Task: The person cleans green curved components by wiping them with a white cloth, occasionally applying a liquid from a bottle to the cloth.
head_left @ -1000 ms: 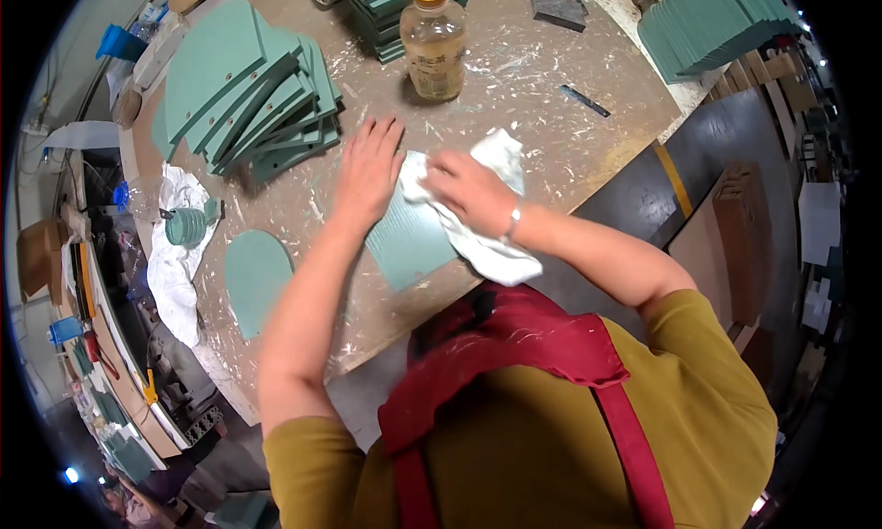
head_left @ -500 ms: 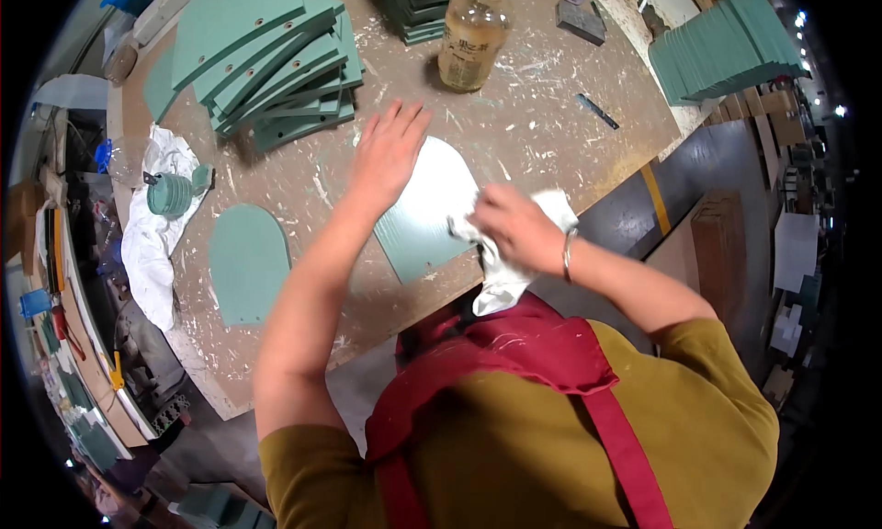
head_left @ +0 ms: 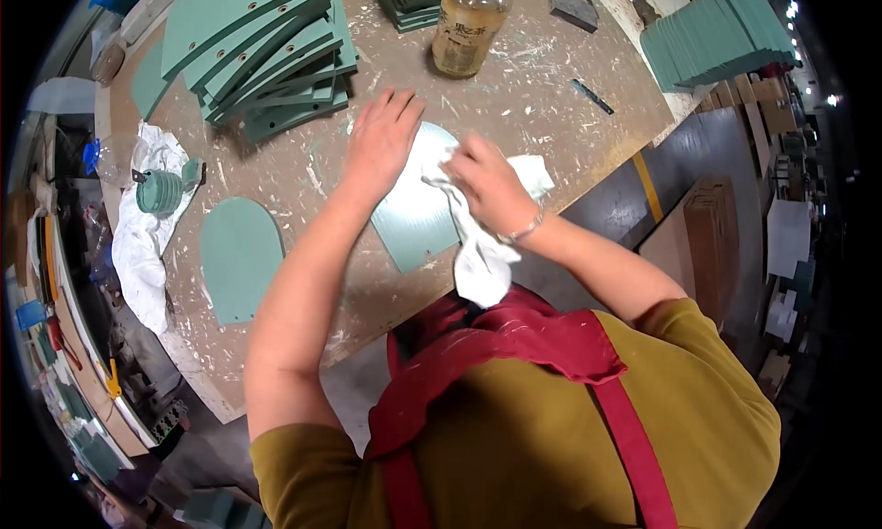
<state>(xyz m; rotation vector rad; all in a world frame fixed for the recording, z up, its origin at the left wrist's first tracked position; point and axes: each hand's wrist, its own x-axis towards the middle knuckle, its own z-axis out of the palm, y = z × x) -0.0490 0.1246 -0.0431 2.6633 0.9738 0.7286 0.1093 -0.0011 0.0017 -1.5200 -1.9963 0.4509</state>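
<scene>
Near the front edge of the table [head_left: 542, 97], 1 pale-green arched panel [head_left: 413, 221] lies flat, its rounded end pointing away from the wearer. The left hand [head_left: 384, 143] overlaps its upper left edge, fingers extended and grasping nothing; the right hand [head_left: 489, 184] grips a bunched white cloth [head_left: 484, 270] over its upper right part, the loose end trailing toward the red apron [head_left: 524, 331]. Compared with 0.5 s earlier, when the cloth was out at the panel's right side, the right hand has swung inward over the face, while the left hand has kept its place; this suggests a wiping stroke in progress, the surface probably not yet finished. The panel's lower right corner lies just beside the table's front edge, leaving little margin there. Beyond the left forearm [head_left: 322, 272], a 2nd arched panel [head_left: 241, 258] lies apart; farther off, a fanned stack of green panels [head_left: 211, 23] limits the upper left. Past the rounded end stands a bottle of amber liquid [head_left: 469, 33], clear of both hands. Open table extends to its right, interrupted by a thin dark strip [head_left: 593, 97].
</scene>
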